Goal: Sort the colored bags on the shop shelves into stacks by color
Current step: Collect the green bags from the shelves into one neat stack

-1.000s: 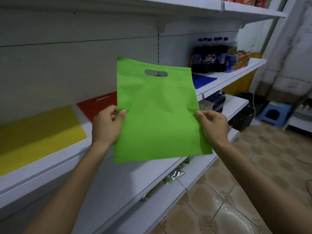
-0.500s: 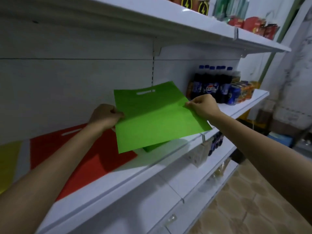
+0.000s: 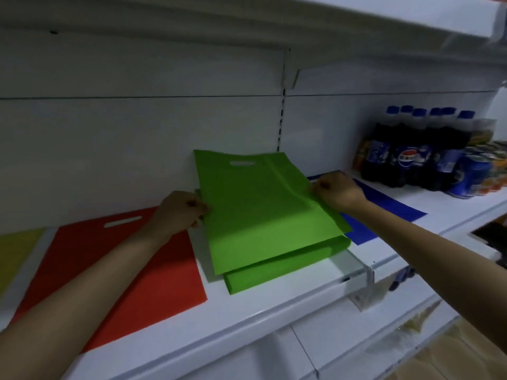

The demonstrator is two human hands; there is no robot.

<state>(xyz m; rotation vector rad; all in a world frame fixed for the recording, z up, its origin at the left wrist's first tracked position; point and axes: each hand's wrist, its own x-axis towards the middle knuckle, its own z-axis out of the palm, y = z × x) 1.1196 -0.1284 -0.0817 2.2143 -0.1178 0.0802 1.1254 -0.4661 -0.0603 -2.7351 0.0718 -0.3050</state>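
A flat green bag [image 3: 258,212] with a cut-out handle hangs just above the green stack [image 3: 279,267] on the white shelf [image 3: 247,319]. My left hand [image 3: 178,212] pinches the bag's left edge and my right hand [image 3: 336,189] pinches its right edge. To the left of the stack lies a red bag [image 3: 118,270], and a yellow bag [image 3: 13,253] shows at the far left. A blue bag [image 3: 384,207] lies to the right, partly under the green one.
Dark soda bottles [image 3: 419,152] and cans [image 3: 477,176] stand at the shelf's right end. Another shelf overhangs close above. Lower shelves and a tiled floor [image 3: 452,357] show at the bottom right.
Both hands have carried the green bag from upright in front of me down and forward over the shelf, and it now lies nearly flat over the green stack.
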